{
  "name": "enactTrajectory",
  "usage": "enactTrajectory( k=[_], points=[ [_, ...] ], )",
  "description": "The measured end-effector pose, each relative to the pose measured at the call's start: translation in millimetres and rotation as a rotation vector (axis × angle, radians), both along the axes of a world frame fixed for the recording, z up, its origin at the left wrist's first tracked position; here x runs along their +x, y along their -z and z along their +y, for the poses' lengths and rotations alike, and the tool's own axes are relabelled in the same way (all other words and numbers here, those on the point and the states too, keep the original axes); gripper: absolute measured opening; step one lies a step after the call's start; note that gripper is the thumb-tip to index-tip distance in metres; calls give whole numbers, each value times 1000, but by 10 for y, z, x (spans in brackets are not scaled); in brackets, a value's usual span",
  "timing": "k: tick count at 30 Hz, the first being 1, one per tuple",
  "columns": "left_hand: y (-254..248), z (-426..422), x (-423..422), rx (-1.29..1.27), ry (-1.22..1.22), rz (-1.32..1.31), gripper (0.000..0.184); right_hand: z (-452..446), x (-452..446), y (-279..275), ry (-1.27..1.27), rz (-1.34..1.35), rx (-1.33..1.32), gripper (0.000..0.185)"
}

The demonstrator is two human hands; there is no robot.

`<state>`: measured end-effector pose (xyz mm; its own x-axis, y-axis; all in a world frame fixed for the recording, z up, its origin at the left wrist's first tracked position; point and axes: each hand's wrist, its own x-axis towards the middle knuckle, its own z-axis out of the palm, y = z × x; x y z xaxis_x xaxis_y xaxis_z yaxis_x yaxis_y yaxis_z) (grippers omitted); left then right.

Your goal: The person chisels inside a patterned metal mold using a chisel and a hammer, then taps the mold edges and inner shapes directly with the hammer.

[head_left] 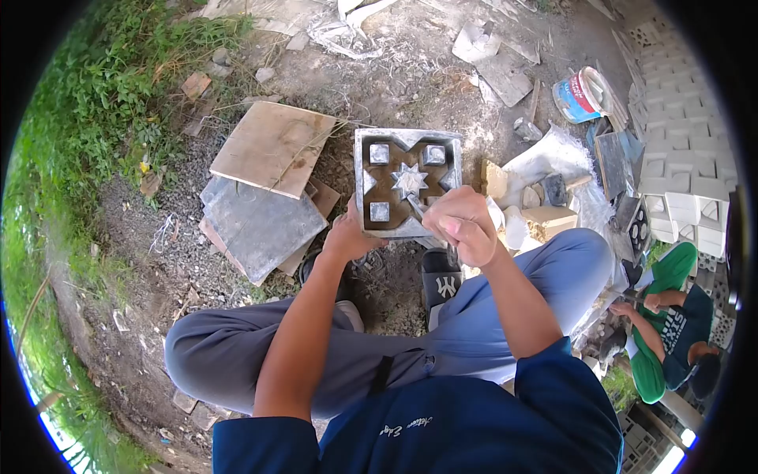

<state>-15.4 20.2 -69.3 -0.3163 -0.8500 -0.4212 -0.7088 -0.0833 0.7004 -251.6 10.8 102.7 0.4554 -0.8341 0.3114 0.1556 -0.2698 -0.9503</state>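
Note:
A square metal mould [368, 229] with a star-shaped block in its middle and small square blocks near its corners lies in front of me. Brownish material shows in the recesses between the blocks. My left hand [348, 236] holds the mould at its lower left corner, its fingers partly hidden by the wall. My right hand [466, 227] is closed around a thin metal tool [416, 207], whose tip reaches into the mould just below the star.
Flat boards [272, 148] are stacked at the left. At the right are a paint bucket [583, 96], a white sack [553, 154] and broken pieces. Another person [683, 332] sits at the far right beside stacked pale blocks [683, 158].

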Motion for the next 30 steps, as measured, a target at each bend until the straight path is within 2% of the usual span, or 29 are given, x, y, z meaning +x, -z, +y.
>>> enactTrajectory(
  k=[4,7,8,11,12,15,19,20,23,24,25,27,29,30],
  points=[
    [-52,-19,-7,86,11,1,135,-120,-27,151,48,-57,150,50],
    [-26,-16,-10,29,-3,1,133,-46,-16,-15,14,53,10,53],
    [7,17,0,-18,-6,21,133,1,-8,-32,12,24,39,55],
    [-64,-17,-10,79,-4,13,135,-113,-18,181,15,-9,102,55],
    [-48,-24,-7,18,17,58,134,-115,27,98,53,-49,117,55],
    [5,-1,-2,19,-21,18,131,-32,-48,-10,-30,37,24,55],
    [-37,-14,-9,91,-8,0,135,-104,-25,133,-11,44,107,56],
    [-33,-17,-12,53,-13,53,135,-93,-55,146,-38,62,106,50],
    [-86,-16,-17,93,-27,-38,134,-40,-54,19,-89,113,-72,50],
    [-41,10,-8,53,-35,3,134,1,-56,93,-2,92,-4,58],
    [-31,58,-4,61,-37,4,134,17,-54,182,-4,93,4,58],
    [-31,-15,-10,62,-19,33,136,-62,-47,259,92,-69,235,61],
    [0,-15,-12,49,-24,51,136,-35,11,279,162,-76,250,62],
    [-15,-16,-20,51,-26,13,136,-1,94,303,367,-196,221,60]
  ],
)
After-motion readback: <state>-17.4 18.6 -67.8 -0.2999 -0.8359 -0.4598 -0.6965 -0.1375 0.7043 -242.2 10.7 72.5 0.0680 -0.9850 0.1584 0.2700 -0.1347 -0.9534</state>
